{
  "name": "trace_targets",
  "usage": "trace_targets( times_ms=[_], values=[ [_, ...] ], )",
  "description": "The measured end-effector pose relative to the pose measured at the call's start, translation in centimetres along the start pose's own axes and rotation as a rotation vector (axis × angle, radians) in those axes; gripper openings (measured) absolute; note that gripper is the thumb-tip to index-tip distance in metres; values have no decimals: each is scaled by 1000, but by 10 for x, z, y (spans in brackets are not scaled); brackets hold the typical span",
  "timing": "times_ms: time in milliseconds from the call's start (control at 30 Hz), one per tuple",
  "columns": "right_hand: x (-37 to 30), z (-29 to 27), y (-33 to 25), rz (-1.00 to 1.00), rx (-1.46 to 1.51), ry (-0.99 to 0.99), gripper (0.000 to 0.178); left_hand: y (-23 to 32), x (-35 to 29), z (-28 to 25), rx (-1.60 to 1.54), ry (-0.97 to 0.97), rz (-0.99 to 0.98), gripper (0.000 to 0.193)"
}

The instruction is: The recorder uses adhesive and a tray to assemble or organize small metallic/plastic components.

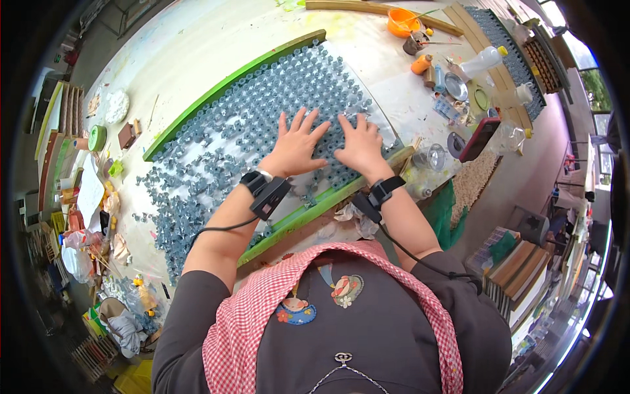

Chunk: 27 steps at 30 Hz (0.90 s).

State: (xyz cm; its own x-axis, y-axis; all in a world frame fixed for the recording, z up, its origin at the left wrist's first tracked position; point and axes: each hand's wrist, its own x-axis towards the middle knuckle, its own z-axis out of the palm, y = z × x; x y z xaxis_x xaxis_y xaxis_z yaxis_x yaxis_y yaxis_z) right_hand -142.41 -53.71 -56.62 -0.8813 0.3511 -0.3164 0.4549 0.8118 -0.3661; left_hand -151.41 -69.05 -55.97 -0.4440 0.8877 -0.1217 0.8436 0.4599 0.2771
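A dense spread of small blue-grey plastic pieces (pixel 262 92), round-topped and too small to name, covers the table in front of me. On the right part they stand in fairly even rows; on the left they lie jumbled. My left hand (pixel 295 146) rests over them, palm down with fingers spread. Beside it, my right hand (pixel 360 144) lies on the same layer, its fingers apart too. Neither hand grips anything visible; what lies beneath the palms is hidden. A green wooden strip (pixel 223 92) borders the far side, and another green strip (pixel 308 213) runs under my forearms.
To the right stand an orange bowl (pixel 402 23), a clear plastic bottle (pixel 482 62), a metal dish (pixel 455 86), a glass jar (pixel 432 157) and a phone (pixel 480 139). On the left are a green tape roll (pixel 97 138), a brown block (pixel 126 136) and plastic bags (pixel 79 256).
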Motion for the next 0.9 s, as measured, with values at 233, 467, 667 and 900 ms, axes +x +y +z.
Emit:
trace_targets(
  times_ms=[233,467,667,900],
  values=[
    [-21,9,-23,-127,14,42,71,-14,-42,-16,78,-32,-9,68],
    [-30,12,-45,-253,15,78,66,-20,-77,-23,66,-2,35,55],
    [-54,35,-86,-454,102,40,62,-19,-101,-38,78,-99,36,45],
    [-52,26,-79,-786,487,63,65,-18,-147,-70,-52,-199,-31,24]
  ],
)
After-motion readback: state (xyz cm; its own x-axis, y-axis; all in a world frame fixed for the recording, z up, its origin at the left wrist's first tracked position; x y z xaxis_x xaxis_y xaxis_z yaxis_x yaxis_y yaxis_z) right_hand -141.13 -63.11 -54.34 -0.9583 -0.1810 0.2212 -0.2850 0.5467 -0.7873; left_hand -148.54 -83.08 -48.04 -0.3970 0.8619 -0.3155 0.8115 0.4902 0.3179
